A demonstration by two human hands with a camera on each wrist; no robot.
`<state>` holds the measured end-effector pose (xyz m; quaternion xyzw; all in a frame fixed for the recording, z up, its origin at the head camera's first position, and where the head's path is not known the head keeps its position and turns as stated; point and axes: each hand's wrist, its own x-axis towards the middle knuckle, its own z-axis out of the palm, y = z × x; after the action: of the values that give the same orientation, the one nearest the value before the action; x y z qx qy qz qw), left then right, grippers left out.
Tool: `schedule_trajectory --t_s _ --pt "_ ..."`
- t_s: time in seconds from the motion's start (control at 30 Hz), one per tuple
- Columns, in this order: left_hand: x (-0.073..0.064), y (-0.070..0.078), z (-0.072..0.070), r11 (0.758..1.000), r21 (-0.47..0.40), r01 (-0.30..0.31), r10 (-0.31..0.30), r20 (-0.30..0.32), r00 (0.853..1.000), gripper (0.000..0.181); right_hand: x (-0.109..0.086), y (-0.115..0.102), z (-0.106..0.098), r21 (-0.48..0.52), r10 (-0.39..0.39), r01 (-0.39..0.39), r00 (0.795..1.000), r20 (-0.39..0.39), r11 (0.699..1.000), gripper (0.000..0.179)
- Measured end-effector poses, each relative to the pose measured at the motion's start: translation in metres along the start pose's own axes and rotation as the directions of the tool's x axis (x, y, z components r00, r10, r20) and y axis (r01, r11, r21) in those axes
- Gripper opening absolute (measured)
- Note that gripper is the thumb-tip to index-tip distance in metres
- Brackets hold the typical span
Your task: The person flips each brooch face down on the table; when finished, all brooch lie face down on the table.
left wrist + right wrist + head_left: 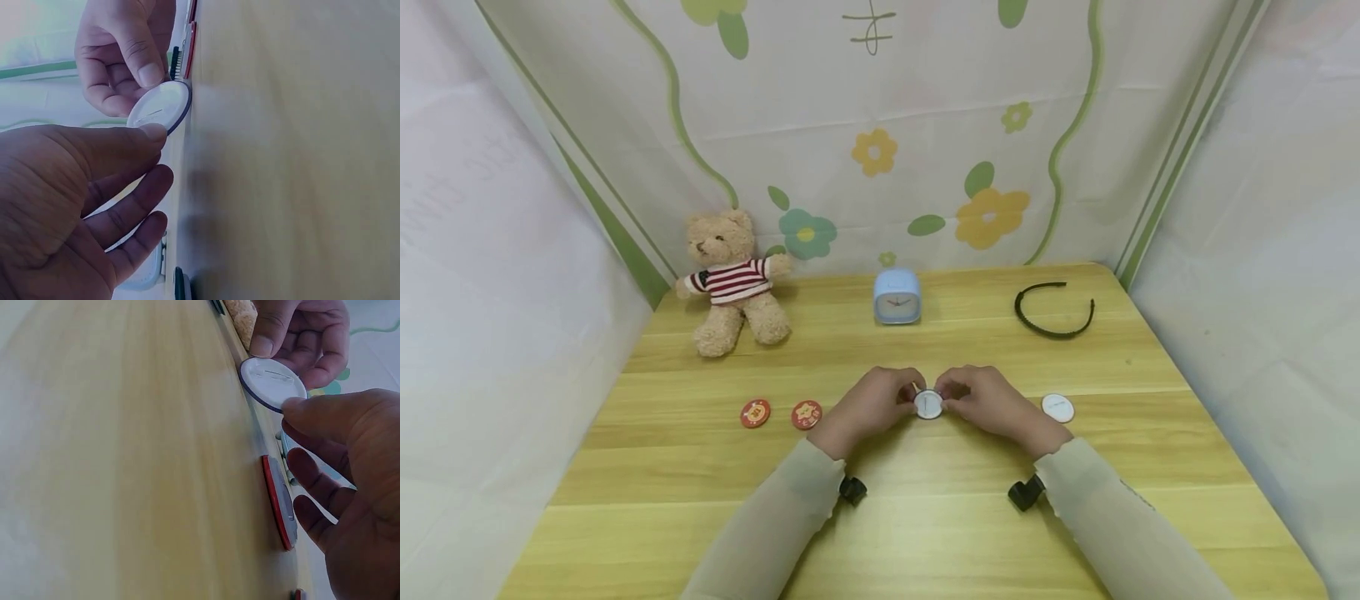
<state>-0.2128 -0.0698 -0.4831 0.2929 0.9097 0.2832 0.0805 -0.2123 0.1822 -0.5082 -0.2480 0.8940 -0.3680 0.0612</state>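
Observation:
Between both hands, a round pin-back badge (928,405) is held with its white back showing, tilted in the wrist views. A thin pin runs across that back, and a dark rim borders it. My left hand (880,402) pinches one edge between thumb and fingers, while the right hand (987,402) grips the opposite edge the same way. In the left wrist view the left thumb lies on the white back of the badge (161,101). The right thumb presses the near edge of the badge (269,380) in the right wrist view. The badge's front is hidden.
Two red badges, one round (756,412) and one with a flower design (807,414), lie left of the hands. A white-backed badge (1057,407) lies right. Farther back are a teddy bear (737,283), a blue clock (897,297) and a black headband (1054,335) on the wooden table (925,533).

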Motion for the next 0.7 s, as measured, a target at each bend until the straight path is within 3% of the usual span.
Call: schedule_trajectory --t_s 0.33,0.7 --pt "0.0039 -0.0016 0.0043 1.0 0.002 0.025 -0.025 0.032 0.999 0.021 -0.0005 0.0007 -0.0011 -0.006 -0.009 0.01 1.0 0.025 1.0 0.025" --pt "0.0061 -0.0012 0.0061 0.999 0.05 -0.005 0.001 0.068 0.998 0.021 -0.0006 0.0016 -0.0018 -0.112 -0.119 0.125 0.991 0.058 0.986 0.026"
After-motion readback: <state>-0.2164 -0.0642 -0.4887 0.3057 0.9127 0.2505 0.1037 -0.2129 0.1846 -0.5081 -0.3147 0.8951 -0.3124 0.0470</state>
